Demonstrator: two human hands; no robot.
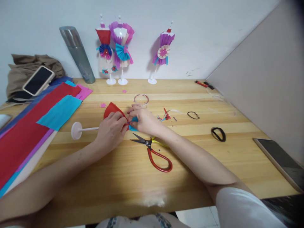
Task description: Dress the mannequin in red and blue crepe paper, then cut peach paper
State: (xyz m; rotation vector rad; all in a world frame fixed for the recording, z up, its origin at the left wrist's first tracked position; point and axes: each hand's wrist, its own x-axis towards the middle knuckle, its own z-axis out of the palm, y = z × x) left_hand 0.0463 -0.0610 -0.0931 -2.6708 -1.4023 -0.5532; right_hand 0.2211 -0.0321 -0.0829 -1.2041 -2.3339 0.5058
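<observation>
A small dress form lies on its side on the table, its round white base (76, 130) pointing left and most of its body hidden under my hands. Red crepe paper (111, 108) wraps it and flares out above my left hand. My left hand (111, 126) is closed around the form, its fingertips pressing the red paper. From the right, my right hand (144, 118) pinches at blue crepe paper (133, 127) at the form's upper end, the fingertips of both hands almost meeting. Scissors (152, 147) with red and yellow handles lie spread just below, one handle partly under my right forearm.
Three dressed forms (122, 52) stand against the wall beside a tilted-looking flask (78, 53). Crepe paper sheets (30, 136) and a phone (39, 80) are on the left. A tape roll (141, 99), paper scraps (167, 114), a black hair tie (218, 134) and another phone (280, 161) lie around.
</observation>
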